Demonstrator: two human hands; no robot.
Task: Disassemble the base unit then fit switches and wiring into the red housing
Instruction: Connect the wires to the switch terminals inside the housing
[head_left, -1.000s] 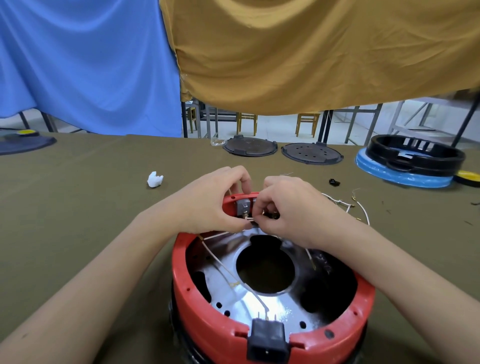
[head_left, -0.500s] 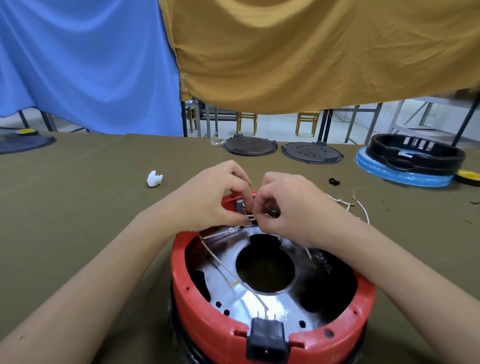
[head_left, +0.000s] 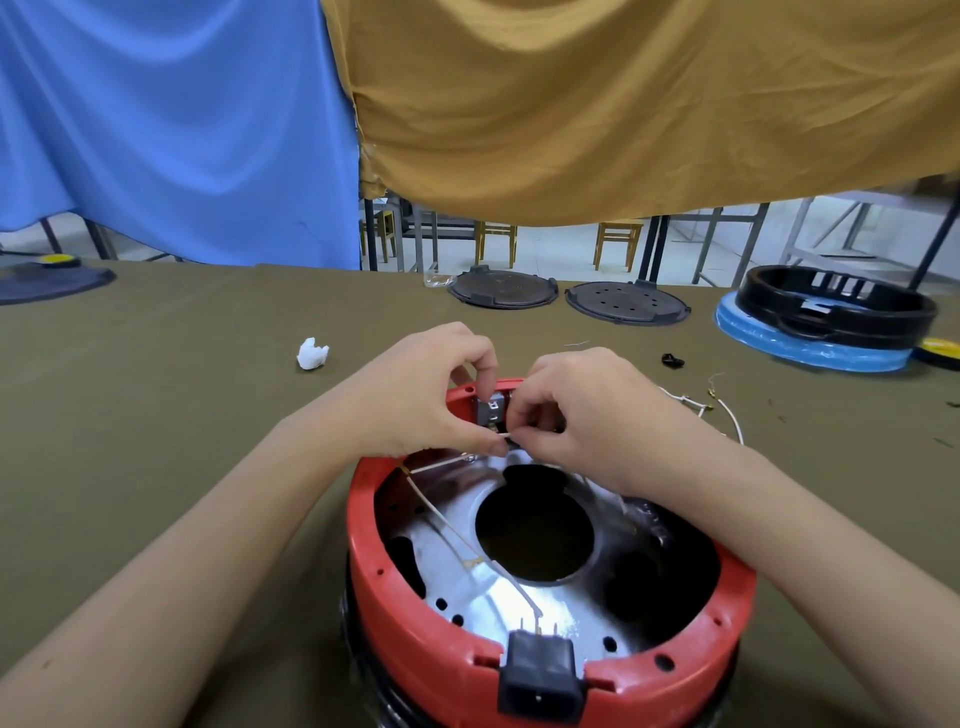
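left hand (head_left: 415, 400): pinching white wire (head_left: 441, 464) | right hand (head_left: 582, 410): gripping switch (head_left: 491, 413) at far rim of red housing (head_left: 415, 639) | on bench (head_left: 156, 415)

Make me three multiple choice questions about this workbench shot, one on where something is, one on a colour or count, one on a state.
1. Where is the black power socket?
A. in the near rim of the red housing
B. on the blue ring
C. beside the white scrap

2. How many flat dark round plates lie side by side at the table's far edge, just left of the blue ring?
A. one
B. two
C. four

3. What are the hands doing?
A. resting flat on the table
B. both pinching at the switch in the housing's far wall
C. lifting the housing

Key: 1 A, the socket sits in a notch nearest the camera. 2 B, two plates. 3 B, left hand and right hand meet at the switch, fingers curled.
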